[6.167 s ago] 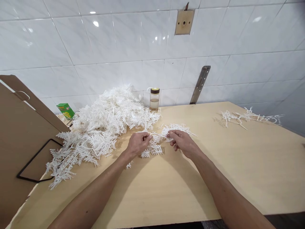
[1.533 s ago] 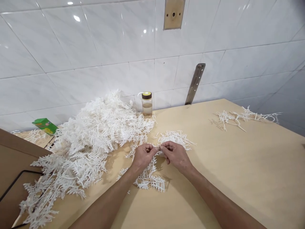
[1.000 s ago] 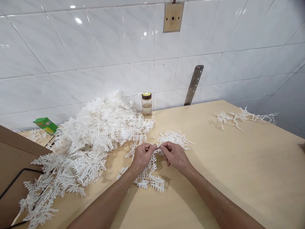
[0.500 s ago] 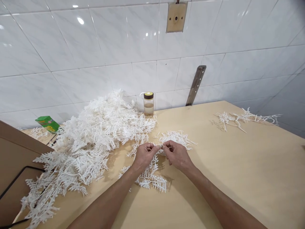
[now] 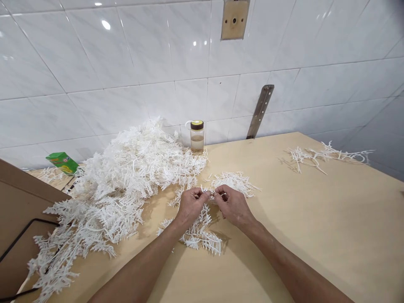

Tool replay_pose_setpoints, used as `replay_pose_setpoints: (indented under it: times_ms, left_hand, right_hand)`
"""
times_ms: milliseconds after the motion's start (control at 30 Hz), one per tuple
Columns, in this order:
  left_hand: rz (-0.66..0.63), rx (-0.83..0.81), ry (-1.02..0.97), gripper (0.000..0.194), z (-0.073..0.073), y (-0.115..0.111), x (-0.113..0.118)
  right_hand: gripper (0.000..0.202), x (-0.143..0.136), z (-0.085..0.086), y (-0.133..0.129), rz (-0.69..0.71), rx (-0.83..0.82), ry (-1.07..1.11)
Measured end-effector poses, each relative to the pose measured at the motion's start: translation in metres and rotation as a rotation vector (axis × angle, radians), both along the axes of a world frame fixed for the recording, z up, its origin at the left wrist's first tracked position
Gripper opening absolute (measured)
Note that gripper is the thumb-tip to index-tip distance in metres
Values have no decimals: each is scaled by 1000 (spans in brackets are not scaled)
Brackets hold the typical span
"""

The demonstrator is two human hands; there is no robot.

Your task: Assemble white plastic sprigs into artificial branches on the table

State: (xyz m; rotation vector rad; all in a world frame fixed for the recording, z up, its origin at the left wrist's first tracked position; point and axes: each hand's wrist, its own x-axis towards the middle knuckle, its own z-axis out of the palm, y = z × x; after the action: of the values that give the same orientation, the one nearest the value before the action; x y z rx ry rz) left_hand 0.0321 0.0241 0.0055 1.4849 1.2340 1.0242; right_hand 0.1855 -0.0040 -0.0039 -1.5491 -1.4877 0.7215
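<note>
My left hand pinches a white branched plastic sprig, which hangs down between my arms over the table. Close beside it, my right hand has thumb and forefinger pinched together at the top of the same sprig; the bit between those fingertips is too small to make out. Just behind the hands lies a small heap of short white pieces. To the left rises a large pile of white branched sprigs.
On the wooden table, bare branched stems lie at the far right. A water bottle stands by the tiled wall. At left are a green carton and a brown panel. A metal bracket leans at the wall.
Both hands stay nearly in place, with fingertips slightly farther apart. The view has tilted a little; the piles have not visibly changed.
</note>
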Motion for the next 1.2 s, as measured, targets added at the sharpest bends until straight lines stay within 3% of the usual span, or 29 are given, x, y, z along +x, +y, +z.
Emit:
replay_pose_setpoints:
  times_ms: [333, 600, 800, 900, 1000, 1200]
  left_hand:
    - [-20, -65, -21, 35, 9, -2, -1]
    - [-34, -97, -9, 37, 2, 1, -1]
    - [-53, -48, 78, 33, -4, 4, -2]
    - [-41, -3, 92, 32, -6, 3, -2]
    - [-60, -17, 51, 34, -8, 1, -2]
    - [-123, -44, -1, 38, -9, 2, -2]
  right_hand:
    - [27, 0, 12, -3, 15, -8, 8]
    - [25, 4, 9, 0, 10, -15, -63]
    - [18, -1, -1, 2, 10, 178, -313]
    - [15, 0, -4, 6, -109, 246, -390]
    - [11, 9, -4, 10, -222, 182, -370]
    - [19, 20, 1, 9, -129, 167, -220]
